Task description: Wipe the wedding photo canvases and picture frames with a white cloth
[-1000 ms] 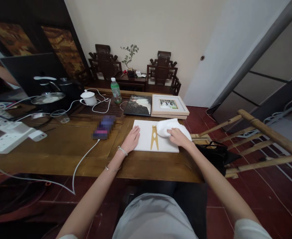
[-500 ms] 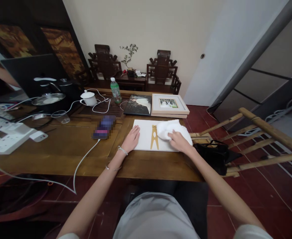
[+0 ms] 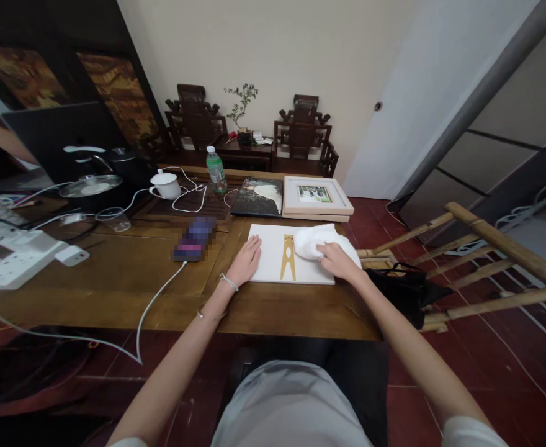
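Clasps a bunched white cloth (image 3: 311,241) in the curled right hand (image 3: 339,261), over the right part of a white board (image 3: 268,254) beside a yellow peg-shaped piece (image 3: 288,257), lays the flat, empty left hand (image 3: 245,261) at its left edge, and seems under way, without clear sign of the amount done or left.

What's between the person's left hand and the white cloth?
In the head view, a yellow clothespin shape shows between the left hand and the cloth, on the white board; whether it is printed or loose I can't tell.
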`<state>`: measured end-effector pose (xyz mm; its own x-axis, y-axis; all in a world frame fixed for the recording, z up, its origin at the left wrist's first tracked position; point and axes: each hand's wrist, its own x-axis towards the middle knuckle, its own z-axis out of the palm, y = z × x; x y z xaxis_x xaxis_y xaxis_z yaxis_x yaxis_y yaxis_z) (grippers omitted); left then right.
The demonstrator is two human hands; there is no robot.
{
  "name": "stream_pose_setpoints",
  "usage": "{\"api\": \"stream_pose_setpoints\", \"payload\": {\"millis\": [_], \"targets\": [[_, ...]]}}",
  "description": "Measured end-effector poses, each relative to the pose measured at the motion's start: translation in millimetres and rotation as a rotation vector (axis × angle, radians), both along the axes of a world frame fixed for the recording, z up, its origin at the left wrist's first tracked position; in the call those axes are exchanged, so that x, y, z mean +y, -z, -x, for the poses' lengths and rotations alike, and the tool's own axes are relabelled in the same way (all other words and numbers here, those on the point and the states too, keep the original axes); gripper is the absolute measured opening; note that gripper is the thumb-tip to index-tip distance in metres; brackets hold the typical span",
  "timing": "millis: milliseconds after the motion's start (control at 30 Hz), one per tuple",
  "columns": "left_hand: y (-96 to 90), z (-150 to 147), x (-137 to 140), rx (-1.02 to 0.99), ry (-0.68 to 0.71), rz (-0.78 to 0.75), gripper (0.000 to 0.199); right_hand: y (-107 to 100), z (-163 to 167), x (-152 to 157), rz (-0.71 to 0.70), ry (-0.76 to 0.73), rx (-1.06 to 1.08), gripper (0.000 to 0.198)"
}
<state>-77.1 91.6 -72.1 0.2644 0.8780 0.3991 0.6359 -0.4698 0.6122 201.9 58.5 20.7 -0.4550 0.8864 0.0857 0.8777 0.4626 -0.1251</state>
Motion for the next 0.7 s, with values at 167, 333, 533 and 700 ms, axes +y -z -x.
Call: {"api": "stream_pose_setpoints", "payload": {"millis": [167, 333, 533, 700], "targets": [[1.0, 1, 1, 0.005, -0.003, -0.010, 0.050, -1, 6, 54, -0.028, 0.048, 0.018, 0.025], [1.7, 1, 1, -0.007, -0.004, -0.018, 0.049, 7, 5, 39, -0.034, 0.052, 0.019, 0.027], [0.7, -1, 0, 0.010, -0.008, -0.008, 0.052, 11, 0, -51, 0.004, -0.066, 0.054, 0.028], [1.8, -1, 0, -0.006, -0.006, -0.015, 0.048, 0, -4, -90, 0.089, -0.131, 0.040, 0.029]]}}
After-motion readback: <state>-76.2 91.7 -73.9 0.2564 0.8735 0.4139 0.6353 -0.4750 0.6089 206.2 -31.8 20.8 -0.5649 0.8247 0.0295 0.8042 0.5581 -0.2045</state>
